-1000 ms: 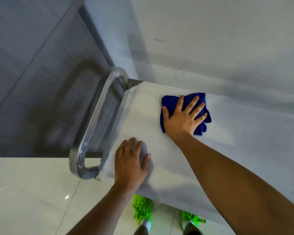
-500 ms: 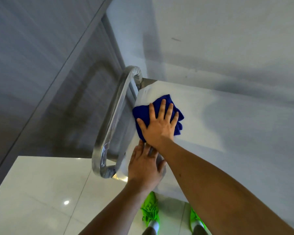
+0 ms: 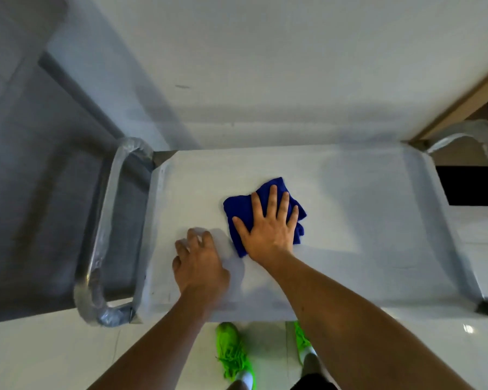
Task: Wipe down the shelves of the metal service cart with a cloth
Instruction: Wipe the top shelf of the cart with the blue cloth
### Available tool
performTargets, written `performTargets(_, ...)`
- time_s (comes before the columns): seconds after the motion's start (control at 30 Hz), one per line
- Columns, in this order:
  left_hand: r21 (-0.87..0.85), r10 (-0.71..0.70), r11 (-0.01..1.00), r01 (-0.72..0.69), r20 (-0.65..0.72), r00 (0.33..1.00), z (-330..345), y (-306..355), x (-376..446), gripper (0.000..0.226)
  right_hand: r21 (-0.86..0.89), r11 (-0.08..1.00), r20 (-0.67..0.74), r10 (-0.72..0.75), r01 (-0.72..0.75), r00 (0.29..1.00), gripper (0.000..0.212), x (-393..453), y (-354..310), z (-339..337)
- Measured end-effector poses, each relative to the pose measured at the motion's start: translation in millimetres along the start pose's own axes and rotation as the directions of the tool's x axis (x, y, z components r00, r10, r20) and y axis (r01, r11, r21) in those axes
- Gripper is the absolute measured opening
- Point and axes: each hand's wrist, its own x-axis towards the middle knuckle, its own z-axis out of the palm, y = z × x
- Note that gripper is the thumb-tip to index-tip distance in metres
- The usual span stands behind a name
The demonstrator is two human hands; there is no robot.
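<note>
The metal service cart's top shelf [image 3: 364,220] fills the middle of the head view, pale and bare. A folded dark blue cloth [image 3: 238,211] lies on it left of centre. My right hand [image 3: 268,229] presses flat on the cloth with its fingers spread and straight. My left hand [image 3: 199,263] rests on the bare shelf just left of the cloth, fingers bent, holding nothing.
A wrapped tubular handle [image 3: 102,240] stands at the cart's left end and another handle [image 3: 479,144] at the right end. A white wall [image 3: 265,66] runs behind the cart. My green shoes [image 3: 233,350] stand on the glossy white floor below the shelf's near edge.
My right hand has slid the cloth from the shelf's left end toward the middle. The view has swung right, bringing the right handle into sight. My left hand stays on the shelf.
</note>
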Motion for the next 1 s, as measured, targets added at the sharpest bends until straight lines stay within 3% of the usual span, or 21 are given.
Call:
performTargets(0.33, -0.101, 0.330, 0.938, -0.331, -0.027, 0.944, 16.6, 162.8, -24.8, 0.061, 0.034, 0.975, -0.002, 0.221, -0.220, 0.975, 0.082, 7.8, 160.7, -45.1)
performTargets(0.5, -0.045, 0.365, 0.931, -0.363, 0.054, 0.929, 33.2, 219.5, -37.8, 0.061, 0.044, 0.955, -0.021, 0.293, -0.292, 0.956, 0.082, 4.7, 234.3, -65.0)
performTargets(0.6, 0.018, 0.340, 0.940, -0.341, 0.033, 0.940, 38.3, 236.1, -49.1, 0.062, 0.044, 0.937, -0.013, 0.347, -0.346, 0.938, 0.082, -2.7, 265.9, -72.7)
performTargets(0.8, 0.000, 0.361, 0.933, -0.361, 0.021, 0.932, 38.6, 231.7, -46.7, 0.061, 0.043, 0.910, -0.002, 0.414, -0.413, 0.910, 0.082, -25.5, 275.3, -69.7)
performTargets(1.0, -0.354, 0.385, 0.861, -0.365, -0.013, 0.923, 37.2, 190.9, -46.1, 0.054, 0.065, 0.880, 0.030, 0.470, -0.471, 0.882, 0.084, -47.7, 233.2, -54.1)
